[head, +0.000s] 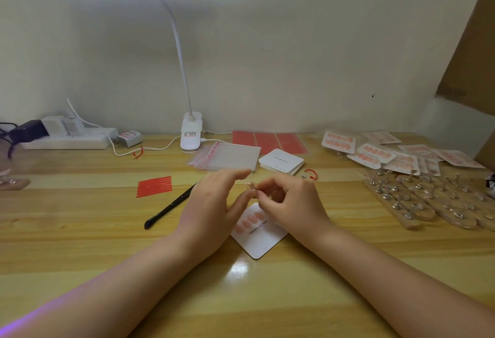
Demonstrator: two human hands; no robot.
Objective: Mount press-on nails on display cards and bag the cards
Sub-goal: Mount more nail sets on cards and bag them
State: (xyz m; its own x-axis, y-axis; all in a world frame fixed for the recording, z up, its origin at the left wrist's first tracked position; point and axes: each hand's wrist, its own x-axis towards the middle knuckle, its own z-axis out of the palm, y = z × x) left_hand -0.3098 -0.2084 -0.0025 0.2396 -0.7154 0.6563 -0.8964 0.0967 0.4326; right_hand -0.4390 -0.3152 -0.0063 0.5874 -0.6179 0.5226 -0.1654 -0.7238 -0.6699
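Observation:
A white display card (261, 238) lies on the desk under my hands, with a row of pink press-on nails (249, 220) stuck along its upper left. My right hand (289, 203) hovers over the card with curled fingers and pinches a small pale nail (251, 185) on its holder. My left hand (214, 209) is beside it, fingers relaxed and mostly straight, with fingertips touching the same small piece. Blank cards (281, 162) are stacked behind, next to clear zip bags (227, 155).
Bagged finished cards (388, 154) lie at the back right, above wooden boards with metal nail holders (428, 198). Black tweezers (168, 207) and red adhesive strips (154, 186) lie to the left. A clip lamp (190, 134), a power strip (67, 136) and red sheets (267, 140) line the wall.

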